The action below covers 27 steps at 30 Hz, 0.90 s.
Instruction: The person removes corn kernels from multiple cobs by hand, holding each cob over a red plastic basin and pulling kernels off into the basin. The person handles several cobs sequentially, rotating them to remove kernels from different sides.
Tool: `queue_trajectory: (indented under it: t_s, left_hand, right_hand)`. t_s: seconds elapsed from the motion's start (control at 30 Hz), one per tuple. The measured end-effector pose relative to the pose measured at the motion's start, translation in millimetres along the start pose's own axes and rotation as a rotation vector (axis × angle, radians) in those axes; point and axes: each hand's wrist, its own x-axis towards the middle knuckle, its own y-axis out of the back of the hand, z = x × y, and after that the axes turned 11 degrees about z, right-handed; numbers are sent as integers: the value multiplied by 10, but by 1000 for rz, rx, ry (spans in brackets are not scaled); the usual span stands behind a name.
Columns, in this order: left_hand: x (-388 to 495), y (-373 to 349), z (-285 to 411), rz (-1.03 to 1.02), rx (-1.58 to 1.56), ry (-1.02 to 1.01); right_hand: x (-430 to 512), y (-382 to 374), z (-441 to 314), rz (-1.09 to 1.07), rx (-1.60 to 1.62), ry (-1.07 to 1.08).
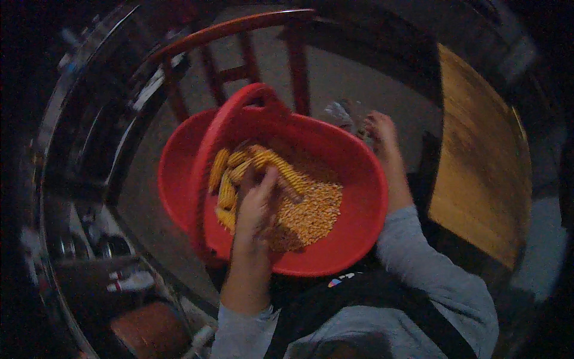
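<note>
A red plastic basket with an arched handle stands before me. Yellow corn cobs are heaped in its left and middle part, and loose corn kernels cover the right part of the bottom. My left hand is inside the basket, thumb raised, among the cobs. A long cob lies right by its thumb; blur hides whether the fingers grip one. My right hand is past the basket's far right rim, fingers curled, next to something pale and shiny. What those fingers hold is unclear.
Beyond the basket is a reddish wooden chair with a curved top rail. To the right is a brown wooden board or tabletop. A brown box-like object and a white bottle-like item are at lower left. The room is dim.
</note>
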Motion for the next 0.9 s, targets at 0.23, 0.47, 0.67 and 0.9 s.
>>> queue_trajectory:
  t_s: [0.23,0.47,0.67,0.9]
  left_hand:
    - [46,-168,-94,-296,-107,-112]
    - [-192,-332,-132,-277,-9,-233]
    - [-307,-319,-281,-119,-101,-318]
    - [-315,-284,-338,-152,-73,-203]
  right_hand:
    - [-1371,378,-1009,-407,-117,528]
    - [-2392,257,-621,-936,-151,195]
    - [-2376,164,-231,-1102,-45,-57]
    - [-2576,197,-172,-972,-189,36]
